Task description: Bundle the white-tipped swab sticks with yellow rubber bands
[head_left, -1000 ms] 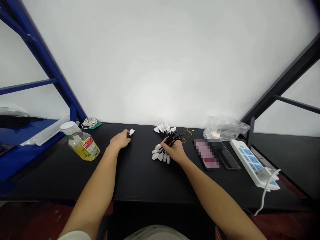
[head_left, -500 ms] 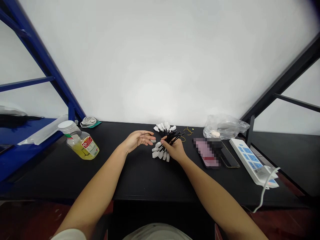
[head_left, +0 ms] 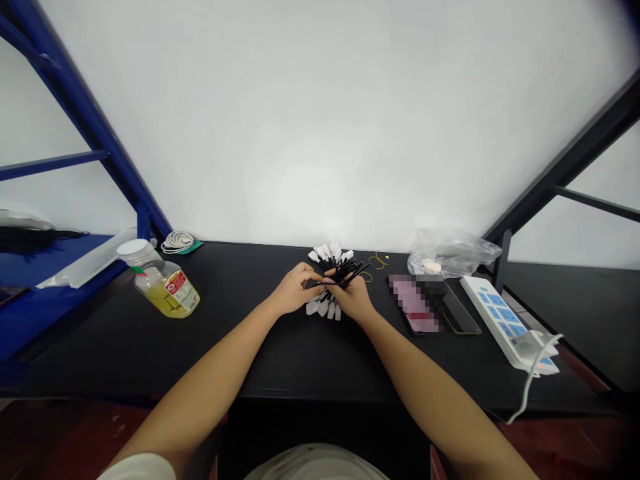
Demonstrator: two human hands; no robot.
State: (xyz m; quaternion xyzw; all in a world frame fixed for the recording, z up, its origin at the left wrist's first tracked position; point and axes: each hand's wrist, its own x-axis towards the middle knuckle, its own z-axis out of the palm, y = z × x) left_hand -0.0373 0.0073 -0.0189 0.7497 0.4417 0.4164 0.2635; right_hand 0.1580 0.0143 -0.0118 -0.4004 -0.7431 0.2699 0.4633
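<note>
A bundle of short black cables [head_left: 345, 265] fans out above the black table, with white flat ends [head_left: 330, 252] spreading at the back and more white ends [head_left: 324, 308] toward me. My right hand [head_left: 356, 297] is closed round the middle of this bundle. From the left, my left hand [head_left: 296, 290] pinches one black cable [head_left: 327, 284] that stretches across to the right hand. Both hands partly cover the bundle, so where that strand joins it is hidden.
Yellow rubber bands [head_left: 377, 261] lie behind the right hand. To the right are two phones [head_left: 415, 303], a clear plastic bag [head_left: 453, 252] and a white power strip [head_left: 505, 320]. On the left stand a jar of yellow liquid [head_left: 167, 287] and a coiled white cable [head_left: 177, 242].
My left hand was open and apart from the bundle. It has moved right and closed on a black cable at the bundle. My right hand keeps its hold.
</note>
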